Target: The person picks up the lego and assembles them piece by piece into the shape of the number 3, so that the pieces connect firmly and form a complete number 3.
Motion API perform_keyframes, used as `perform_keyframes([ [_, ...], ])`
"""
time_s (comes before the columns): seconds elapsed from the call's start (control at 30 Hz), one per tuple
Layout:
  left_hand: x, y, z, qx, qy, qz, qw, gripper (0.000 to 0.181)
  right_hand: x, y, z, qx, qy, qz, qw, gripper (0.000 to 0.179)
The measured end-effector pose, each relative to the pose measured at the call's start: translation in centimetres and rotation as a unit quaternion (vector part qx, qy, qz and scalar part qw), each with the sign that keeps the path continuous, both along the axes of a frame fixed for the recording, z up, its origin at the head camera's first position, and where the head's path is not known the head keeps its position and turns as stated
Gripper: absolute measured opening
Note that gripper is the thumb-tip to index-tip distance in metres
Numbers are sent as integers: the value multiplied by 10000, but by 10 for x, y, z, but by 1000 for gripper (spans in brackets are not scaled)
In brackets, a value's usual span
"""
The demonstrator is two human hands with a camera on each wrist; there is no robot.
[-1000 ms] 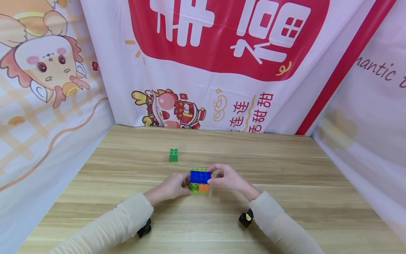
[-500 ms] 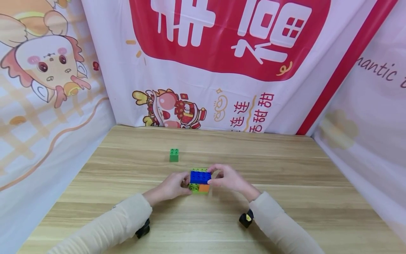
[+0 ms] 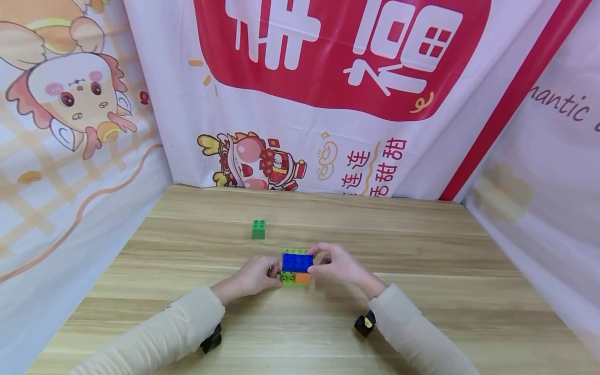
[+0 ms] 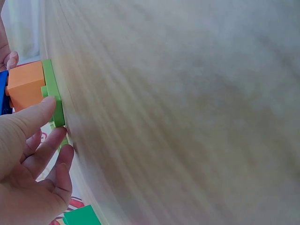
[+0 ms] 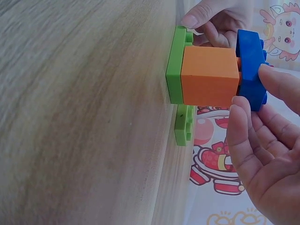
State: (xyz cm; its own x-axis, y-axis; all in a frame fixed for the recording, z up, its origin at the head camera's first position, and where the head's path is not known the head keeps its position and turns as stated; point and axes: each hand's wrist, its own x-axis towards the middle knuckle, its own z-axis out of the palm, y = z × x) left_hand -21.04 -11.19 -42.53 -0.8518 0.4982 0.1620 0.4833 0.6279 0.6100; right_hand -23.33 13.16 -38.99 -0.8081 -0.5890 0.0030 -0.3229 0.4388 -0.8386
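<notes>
A light green building plate (image 3: 288, 279) lies on the wooden table, with an orange block (image 5: 209, 76) standing on its studs. Across the orange block's top sits a blue brick (image 3: 297, 262); a thin gap with orange studs shows between them in the right wrist view. My left hand (image 3: 254, 274) pinches the plate's left end, its thumb (image 4: 42, 112) on the near edge. From the right, my right hand (image 3: 338, 263) holds the blue brick between thumb and fingers. Behind the orange block is another light green studded piece (image 5: 183, 125); whether it joins the plate is hidden.
A separate green brick (image 3: 259, 229) stands on the table (image 3: 403, 234), farther back and left of the stack. Printed cloth (image 3: 328, 99) hangs behind the table and along both sides. A dark wrist device (image 3: 364, 324) sits under the right sleeve.
The head view has shifted very slightly. Both hands and the bricks hold the same places relative to one another.
</notes>
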Motion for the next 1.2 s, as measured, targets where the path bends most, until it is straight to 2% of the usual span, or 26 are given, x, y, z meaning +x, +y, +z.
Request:
perform_keyframes([
  [0.5, 1, 1, 1, -48, 20, 50, 10000, 33, 0, -2, -2, -59, 317, 113, 9994, 32],
  [0.77, 1, 1, 2, 0, -105, 61, 9999, 32, 19, -7, 27, -8, 429, 293, 9987, 29],
  [0.83, 1, 1, 1, -2, -113, 42, 9999, 32, 20, -8, 29, -3, 456, 300, 9985, 29],
  [0.9, 1, 1, 1, -9, -96, 31, 9999, 32, 19, -7, 26, -34, 498, 304, 9983, 29],
  [1.1, 1, 2, 2, -64, -27, 58, 10000, 32, 3, -4, 2, -39, 588, 303, 9978, 31],
  [1.2, 1, 2, 1, -98, -31, 69, 9999, 32, 0, -3, -1, 1, 569, 328, 9978, 30],
])
